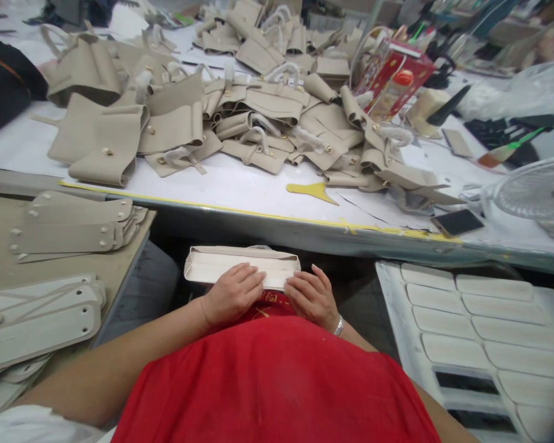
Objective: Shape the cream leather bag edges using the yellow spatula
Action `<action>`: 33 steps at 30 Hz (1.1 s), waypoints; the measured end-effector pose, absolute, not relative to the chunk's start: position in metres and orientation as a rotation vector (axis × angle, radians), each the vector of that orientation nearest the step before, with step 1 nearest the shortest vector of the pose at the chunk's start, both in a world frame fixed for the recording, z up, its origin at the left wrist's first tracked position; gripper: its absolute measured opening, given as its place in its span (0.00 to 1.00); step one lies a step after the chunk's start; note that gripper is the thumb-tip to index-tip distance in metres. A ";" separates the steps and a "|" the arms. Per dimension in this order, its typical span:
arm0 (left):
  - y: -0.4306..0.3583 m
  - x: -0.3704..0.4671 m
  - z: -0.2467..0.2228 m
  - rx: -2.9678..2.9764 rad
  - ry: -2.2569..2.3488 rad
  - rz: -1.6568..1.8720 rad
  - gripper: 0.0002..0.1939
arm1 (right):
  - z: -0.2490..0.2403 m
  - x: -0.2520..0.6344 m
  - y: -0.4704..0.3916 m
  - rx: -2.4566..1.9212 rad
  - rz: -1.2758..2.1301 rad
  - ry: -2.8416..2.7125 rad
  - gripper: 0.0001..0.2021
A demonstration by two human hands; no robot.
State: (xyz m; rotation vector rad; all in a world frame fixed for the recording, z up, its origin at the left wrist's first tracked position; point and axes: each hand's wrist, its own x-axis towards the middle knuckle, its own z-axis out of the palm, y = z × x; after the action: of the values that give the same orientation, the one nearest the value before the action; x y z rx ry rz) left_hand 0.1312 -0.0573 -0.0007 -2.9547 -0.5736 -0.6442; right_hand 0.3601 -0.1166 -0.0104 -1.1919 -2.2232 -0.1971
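Observation:
A cream-coloured bag piece [240, 263], shaped like a long shallow box, lies across my lap just below the table edge. My left hand [235, 292] holds its near side around the middle, with the fingers bent over the rim. At its right end my right hand [311, 295], with a bracelet at the wrist, grips the corner with curled fingers. Both thumbs are mostly hidden. Beneath the hands is a red apron [281, 375].
Beige bag parts [277, 101] are heaped on the white table [240, 191]. Strap pieces [74, 221] are stacked at left. A tray [390, 301] of pale panels stands at right. A phone [458, 223], fan [535, 187] and yellow template [313, 191] lie near the table's front.

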 end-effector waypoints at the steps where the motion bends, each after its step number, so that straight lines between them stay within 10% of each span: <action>1: -0.056 0.131 0.000 -2.952 -0.552 -0.639 0.08 | -0.010 0.360 -0.117 -1.206 -0.186 -2.219 0.07; 29: -0.066 0.141 0.009 -3.059 -1.107 -0.726 0.07 | -0.007 0.322 -0.125 -1.607 0.014 -1.842 0.02; 33: -0.068 0.148 0.016 -2.974 -1.195 -0.605 0.05 | -0.012 0.317 -0.126 -1.689 0.057 -1.624 0.16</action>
State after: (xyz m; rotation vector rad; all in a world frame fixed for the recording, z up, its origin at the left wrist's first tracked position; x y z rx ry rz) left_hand 0.1479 -0.0685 0.0157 -2.9737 -1.1953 -0.6051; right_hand 0.3171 -0.1256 -0.0122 -1.6887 -1.6237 0.0574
